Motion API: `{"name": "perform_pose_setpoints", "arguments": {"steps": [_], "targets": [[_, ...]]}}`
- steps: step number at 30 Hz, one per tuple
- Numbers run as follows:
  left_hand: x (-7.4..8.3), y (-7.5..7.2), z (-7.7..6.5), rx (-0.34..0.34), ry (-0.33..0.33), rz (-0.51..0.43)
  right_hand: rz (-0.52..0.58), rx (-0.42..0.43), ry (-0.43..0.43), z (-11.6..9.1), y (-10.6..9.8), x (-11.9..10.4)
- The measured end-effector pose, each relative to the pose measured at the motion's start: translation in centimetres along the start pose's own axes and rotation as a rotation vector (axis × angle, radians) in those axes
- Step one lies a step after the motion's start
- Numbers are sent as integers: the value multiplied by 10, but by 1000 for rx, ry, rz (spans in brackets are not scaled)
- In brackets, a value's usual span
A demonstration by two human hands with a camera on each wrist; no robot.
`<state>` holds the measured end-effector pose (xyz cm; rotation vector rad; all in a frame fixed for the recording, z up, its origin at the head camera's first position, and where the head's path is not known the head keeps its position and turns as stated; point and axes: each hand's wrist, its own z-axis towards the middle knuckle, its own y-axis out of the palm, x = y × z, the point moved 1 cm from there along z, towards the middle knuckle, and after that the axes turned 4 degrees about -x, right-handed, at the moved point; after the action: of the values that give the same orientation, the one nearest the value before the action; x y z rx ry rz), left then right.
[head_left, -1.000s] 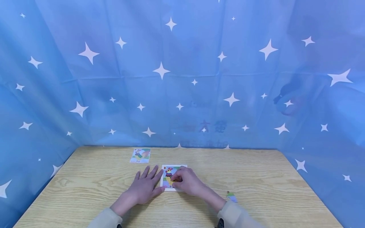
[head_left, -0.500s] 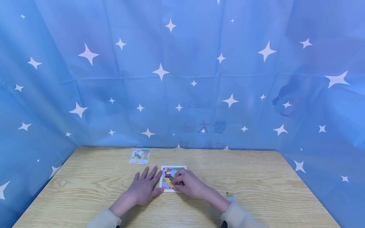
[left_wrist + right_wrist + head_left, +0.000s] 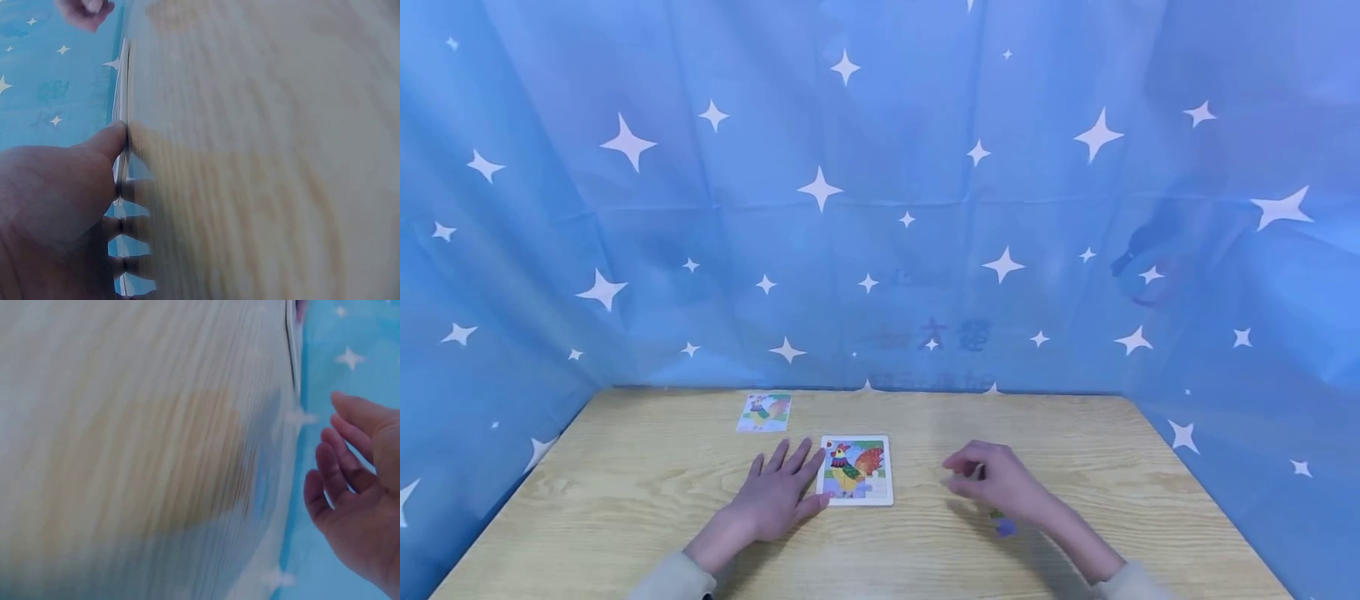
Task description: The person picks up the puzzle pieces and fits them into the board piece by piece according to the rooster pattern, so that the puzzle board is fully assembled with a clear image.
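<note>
A rooster jigsaw puzzle (image 3: pixel 855 471) lies in a white-framed tray (image 3: pixel 891 487); bare board shows at its lower right corner. My left hand (image 3: pixel 775 496) is spread flat on the table, thumb and forefinger touching the tray's left edge. In the left wrist view the thumb (image 3: pixel 106 142) meets that edge. My right hand (image 3: pixel 1000 479) is above the table to the right of the tray, fingers loosely bent and holding nothing, as the right wrist view shows on the hand (image 3: pixel 362 469). Just below it lies a loose blue and green puzzle piece (image 3: pixel 1006 527), partly hidden.
A printed rooster picture card (image 3: pixel 764 412) lies near the table's back edge, left of the tray. The wooden table (image 3: pixel 1112 475) ends at a blue star-patterned curtain (image 3: pixel 925 208) behind and at both sides.
My right hand has left the puzzle and moved right towards the loose piece. The rooster's tail section now shows in the puzzle. My left hand has stayed at the tray's edge.
</note>
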<state>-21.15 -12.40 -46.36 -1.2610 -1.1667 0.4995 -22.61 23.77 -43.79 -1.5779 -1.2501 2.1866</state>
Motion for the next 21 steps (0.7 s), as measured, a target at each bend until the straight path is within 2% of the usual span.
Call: {"name": "perform_pose_setpoints", "arguments": {"steps": [5, 11, 21], "targets": [[4, -5, -2, -17, 3, -2, 10, -23, 83, -28, -22, 20], [4, -4, -1, -25, 17, -3, 52, -109, 134, -52, -34, 35], [-1, 0, 0, -4, 20, -2, 117, -180, 13, -57, -32, 42]]}}
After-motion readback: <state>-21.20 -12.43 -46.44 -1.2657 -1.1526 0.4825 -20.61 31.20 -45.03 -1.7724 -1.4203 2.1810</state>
